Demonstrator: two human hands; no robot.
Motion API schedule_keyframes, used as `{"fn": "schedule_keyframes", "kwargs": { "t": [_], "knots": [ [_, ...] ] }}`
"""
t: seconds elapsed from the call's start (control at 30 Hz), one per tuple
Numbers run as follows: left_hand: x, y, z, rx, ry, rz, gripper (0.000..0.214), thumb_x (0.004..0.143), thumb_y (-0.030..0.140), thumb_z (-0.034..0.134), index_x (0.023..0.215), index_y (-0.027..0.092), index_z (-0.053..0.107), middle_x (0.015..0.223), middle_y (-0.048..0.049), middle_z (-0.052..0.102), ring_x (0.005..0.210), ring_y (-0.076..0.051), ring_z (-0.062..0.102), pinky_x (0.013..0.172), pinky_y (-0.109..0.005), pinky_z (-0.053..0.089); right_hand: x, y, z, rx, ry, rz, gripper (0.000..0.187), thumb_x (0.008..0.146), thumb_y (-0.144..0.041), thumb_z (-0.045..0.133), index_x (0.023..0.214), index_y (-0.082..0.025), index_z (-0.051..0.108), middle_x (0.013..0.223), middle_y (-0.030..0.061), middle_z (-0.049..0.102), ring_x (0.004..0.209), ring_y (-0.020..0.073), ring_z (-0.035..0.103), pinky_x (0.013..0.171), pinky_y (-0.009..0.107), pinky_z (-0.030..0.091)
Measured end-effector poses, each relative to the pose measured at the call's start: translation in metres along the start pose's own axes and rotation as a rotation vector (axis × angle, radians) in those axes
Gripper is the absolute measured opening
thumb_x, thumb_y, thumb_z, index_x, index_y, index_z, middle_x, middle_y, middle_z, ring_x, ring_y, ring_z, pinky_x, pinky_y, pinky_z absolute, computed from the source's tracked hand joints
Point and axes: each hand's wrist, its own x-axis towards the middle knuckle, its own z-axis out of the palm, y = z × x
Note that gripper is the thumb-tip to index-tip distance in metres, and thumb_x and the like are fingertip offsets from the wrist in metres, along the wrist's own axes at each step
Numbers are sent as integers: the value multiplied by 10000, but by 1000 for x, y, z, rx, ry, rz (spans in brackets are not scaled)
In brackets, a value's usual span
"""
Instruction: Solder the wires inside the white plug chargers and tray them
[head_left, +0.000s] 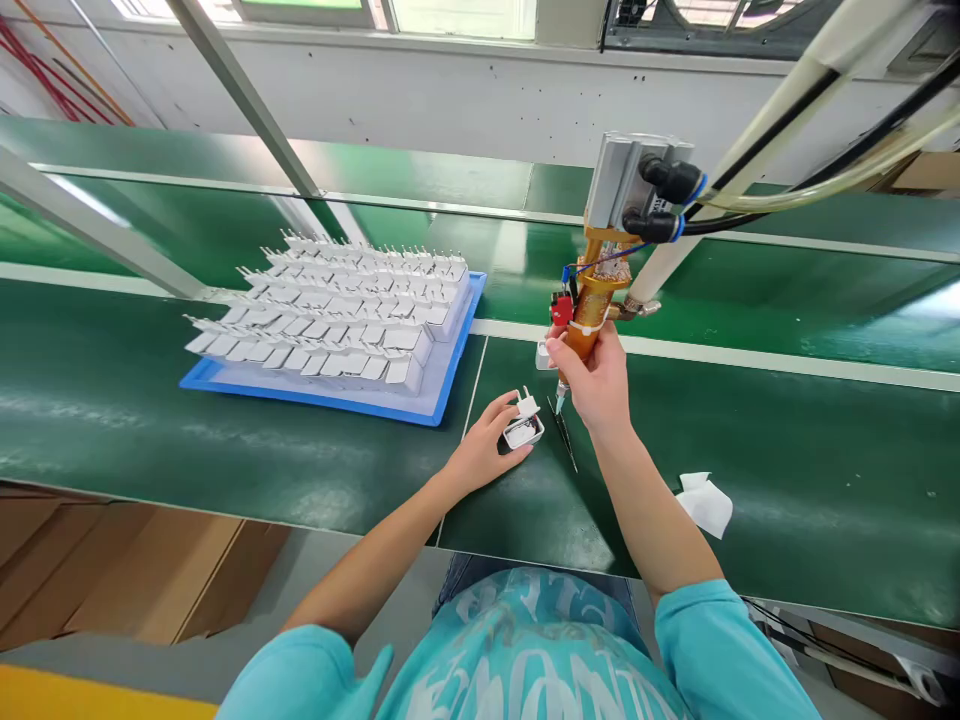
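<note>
My left hand (pixel 484 445) is closed around a small white charger housing (pixel 523 434) near the bench's front edge. The housing's open side faces up, and a white two-pin plug piece (pixel 527 405) stands at its far edge. To the right of it, my right hand (pixel 598 378) wraps round the lower part of an amber glue dispenser (pixel 597 300). The dispenser's thin tip (pixel 561 400) points down and is apart from the housing. Dark tweezers (pixel 565 442) lie on the bench below the tip. Another small white part (pixel 543 355) shows beside my right fingers.
On the left, a blue-rimmed tray (pixel 450 385) holds rows of many white chargers (pixel 337 330) with pins up. White crumpled paper (pixel 705 503) lies to the right. Hoses (pixel 817 190) and a slanted pole (pixel 787 110) reach the dispenser from above. Cardboard boxes (pixel 135 570) sit below the bench.
</note>
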Motion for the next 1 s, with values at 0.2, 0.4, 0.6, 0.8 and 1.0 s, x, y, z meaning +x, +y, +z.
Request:
{"fn": "schedule_keyframes", "kwargs": {
  "t": [0.2,0.4,0.6,0.8,1.0],
  "knots": [
    [-2,6,8,145,-13,-54,307,826,400,656,1062,212,602,1000,-65,699,947,-242,670,806,-352,559,-21,-9,16,-120,-27,5,363,721,-431,755,885,-223,507,683,-49,564,541,89,498,528,247,438],
    [-5,15,-1,76,9,-52,299,788,382,655,1022,198,629,831,-33,690,730,-197,649,646,-288,507,-28,-7,24,-226,32,-62,453,680,-488,779,719,-235,405,516,-90,431,445,87,443,458,250,381],
    [-5,16,-4,5,56,-13,301,772,390,664,1000,193,658,818,-27,675,718,-175,629,661,-272,500,-29,-7,25,-284,39,-111,435,734,-475,742,674,-234,385,523,-75,431,465,93,455,488,258,428],
    [-5,19,-5,-17,58,-14,305,761,412,676,977,197,674,842,-25,692,706,-167,625,651,-269,510,-30,-5,25,-308,58,-160,250,758,-342,678,717,-237,455,549,-51,462,527,131,505,563,295,482],
    [-5,21,-6,-18,53,-55,339,747,442,678,981,196,677,853,-29,708,707,-172,631,655,-277,516,-31,-2,23,-278,42,-154,163,762,-289,647,804,-228,502,609,-38,499,546,128,507,597,301,498]
  ]
}}
